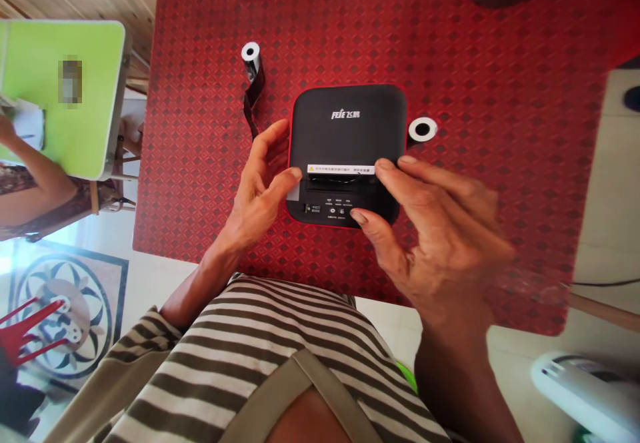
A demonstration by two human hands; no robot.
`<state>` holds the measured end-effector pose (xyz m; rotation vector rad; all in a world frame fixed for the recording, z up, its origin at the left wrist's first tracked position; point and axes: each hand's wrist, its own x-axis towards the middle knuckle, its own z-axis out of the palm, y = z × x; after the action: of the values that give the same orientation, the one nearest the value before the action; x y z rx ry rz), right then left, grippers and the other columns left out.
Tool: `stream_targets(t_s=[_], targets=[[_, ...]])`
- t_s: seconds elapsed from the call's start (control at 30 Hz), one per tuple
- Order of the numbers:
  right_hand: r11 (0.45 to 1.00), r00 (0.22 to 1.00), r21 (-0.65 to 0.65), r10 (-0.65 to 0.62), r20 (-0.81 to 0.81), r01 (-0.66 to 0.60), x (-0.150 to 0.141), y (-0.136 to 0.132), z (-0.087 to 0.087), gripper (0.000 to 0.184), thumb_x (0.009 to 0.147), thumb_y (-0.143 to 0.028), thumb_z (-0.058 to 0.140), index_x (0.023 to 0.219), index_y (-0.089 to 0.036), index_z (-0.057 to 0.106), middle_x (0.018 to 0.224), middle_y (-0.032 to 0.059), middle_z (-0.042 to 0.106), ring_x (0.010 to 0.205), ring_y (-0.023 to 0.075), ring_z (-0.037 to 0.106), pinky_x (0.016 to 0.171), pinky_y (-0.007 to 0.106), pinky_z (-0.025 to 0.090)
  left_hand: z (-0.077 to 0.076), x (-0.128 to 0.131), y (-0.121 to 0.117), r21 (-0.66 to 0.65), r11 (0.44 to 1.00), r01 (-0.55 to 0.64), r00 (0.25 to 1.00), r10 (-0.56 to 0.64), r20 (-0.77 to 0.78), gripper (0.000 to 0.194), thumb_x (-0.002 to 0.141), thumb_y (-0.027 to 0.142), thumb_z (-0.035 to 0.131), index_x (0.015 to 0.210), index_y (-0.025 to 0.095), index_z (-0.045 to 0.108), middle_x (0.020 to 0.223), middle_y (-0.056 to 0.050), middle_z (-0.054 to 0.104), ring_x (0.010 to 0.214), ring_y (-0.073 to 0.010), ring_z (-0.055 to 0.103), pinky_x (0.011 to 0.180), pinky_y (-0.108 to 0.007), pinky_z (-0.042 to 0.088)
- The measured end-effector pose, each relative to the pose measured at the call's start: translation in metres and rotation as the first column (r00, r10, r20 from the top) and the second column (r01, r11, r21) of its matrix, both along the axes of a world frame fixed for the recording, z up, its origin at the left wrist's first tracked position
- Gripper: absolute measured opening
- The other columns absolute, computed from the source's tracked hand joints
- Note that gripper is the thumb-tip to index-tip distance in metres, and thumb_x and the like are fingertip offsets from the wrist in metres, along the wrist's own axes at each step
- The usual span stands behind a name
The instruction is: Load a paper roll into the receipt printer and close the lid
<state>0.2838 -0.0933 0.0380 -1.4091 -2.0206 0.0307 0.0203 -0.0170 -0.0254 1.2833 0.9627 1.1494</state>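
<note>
Working at a black FEIE printer, lying apparently flat on the red tabletop, near its six o'clock edge. Placed at eight o'clock of the printer with the left hand, thumb at its edge, fingers curved along its side; impossible to tell whether gripping. Placed at four o'clock with the right hand, fingers loosely parted, nothing clasped. Lying towards two o'clock from the left fingers, ten o'clock from the right; close to both, overlapped further by the right. Pointing with paper slot and buttons towards six o'clock; nearly square, long axis seemingly twelve to six. Beside it, towards half past two, a white-ended roll.
</note>
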Motion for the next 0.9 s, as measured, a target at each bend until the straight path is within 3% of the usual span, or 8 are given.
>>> stream_targets(t_s=[0.17,0.3,0.4,0.47,0.53,0.6,0.77,0.9], targets=[[1.000,1.000,-0.011,-0.003,-0.027,0.003,-0.002,-0.003,-0.004,0.068,0.124,-0.033,0.084,0.190,-0.030,0.067,0.155,0.0125,0.096,0.149,0.0400,0.091,0.127,0.054,0.073,0.010,0.008,-0.004,-0.032,0.998,-0.047,0.999,0.048,0.024,0.075,0.111,0.071,0.099,0.170,0.035,0.073,0.180,-0.011,0.079,0.175,-0.0471,0.073,0.146,-0.071,0.066],[1.000,0.997,-0.012,-0.008,-0.081,0.007,-0.003,-0.009,-0.016,0.073,0.128,-0.044,0.078,0.197,-0.035,0.057,0.168,0.0127,0.091,0.159,0.0414,0.086,0.134,0.062,0.072,0.018,0.007,-0.012,-0.091,0.993,-0.080,0.996,0.082,0.017,0.067,0.113,0.071,0.099,0.167,0.038,0.077,0.176,-0.009,0.082,0.176,-0.0467,0.072,0.147,-0.071,0.065],[0.998,0.957,0.020,-0.059,-0.285,0.067,-0.005,-0.023,-0.036,0.080,0.125,-0.056,0.081,0.200,-0.042,0.054,0.178,0.0130,0.084,0.160,0.0432,0.085,0.128,0.066,0.077,0.025,0.002,-0.025,-0.143,0.987,-0.077,0.997,0.077,-0.005,0.058,0.117,0.070,0.096,0.164,0.039,0.081,0.169,-0.008,0.087,0.170,-0.0448,0.078,0.143,-0.070,0.068],[0.991,0.909,-0.064,-0.132,-0.396,0.116,-0.009,-0.036,-0.052,0.086,0.122,-0.062,0.084,0.200,-0.042,0.054,0.182,0.0157,0.080,0.154,0.0451,0.088,0.120,0.067,0.081,0.028,-0.002,-0.034,-0.150,0.986,-0.068,0.998,0.066,-0.023,0.057,0.118,0.069,0.094,0.163,0.036,0.083,0.166,-0.010,0.090,0.162,-0.0432,0.084,0.138,-0.068,0.071],[0.976,0.888,-0.173,-0.196,-0.417,0.134,-0.012,-0.047,-0.065,0.090,0.118,-0.065,0.089,0.197,-0.037,0.057,0.175,0.0182,0.084,0.144,0.0454,0.092,0.113,0.068,0.083,0.031,-0.006,-0.039,-0.147,0.988,-0.054,0.998,0.049,-0.038,0.058,0.119,0.068,0.093,0.164,0.034,0.083,0.164,-0.011,0.091,0.155,-0.0420,0.087,0.130,-0.065,0.075],[0.967,0.891,-0.199,-0.225,-0.394,0.156,-0.016,-0.053,-0.073,0.091,0.114,-0.067,0.094,0.192,-0.032,0.063,0.163,0.0184,0.090,0.134,0.0440,0.096,0.110,0.067,0.085,0.031,-0.008,-0.040,-0.145,0.988,-0.047,0.998,0.040,-0.054,0.057,0.118,0.068,0.094,0.164,0.035,0.083,0.162,-0.010,0.092,0.150,-0.0413,0.090,0.124,-0.062,0.077],[0.975,0.908,-0.138,-0.215,-0.359,0.177,-0.020,-0.052,-0.070,0.082,0.115,-0.064,0.095,0.185,-0.029,0.071,0.148,0.0164,0.096,0.122,0.0388,0.099,0.103,0.056,0.087,0.029,-0.014,-0.030,-0.157,0.987,-0.019,0.998,0.008,-0.069,0.059,0.113,0.067,0.099,0.161,0.038,0.084,0.164,-0.008,0.091,0.153,-0.0416,0.089,0.128,-0.065,0.075],[0.978,0.913,-0.105,-0.207,-0.353,0.182,-0.023,-0.049,-0.066,0.078,0.119,-0.060,0.089,0.187,-0.028,0.070,0.148,0.0179,0.096,0.121,0.0392,0.099,0.102,0.056,0.087,0.027,-0.019,-0.028,-0.184,0.983,0.004,0.996,-0.020,-0.088,0.059,0.114,0.066,0.097,0.164,0.039,0.080,0.165,-0.008,0.090,0.160,-0.0462,0.084,0.134,-0.072,0.071]])
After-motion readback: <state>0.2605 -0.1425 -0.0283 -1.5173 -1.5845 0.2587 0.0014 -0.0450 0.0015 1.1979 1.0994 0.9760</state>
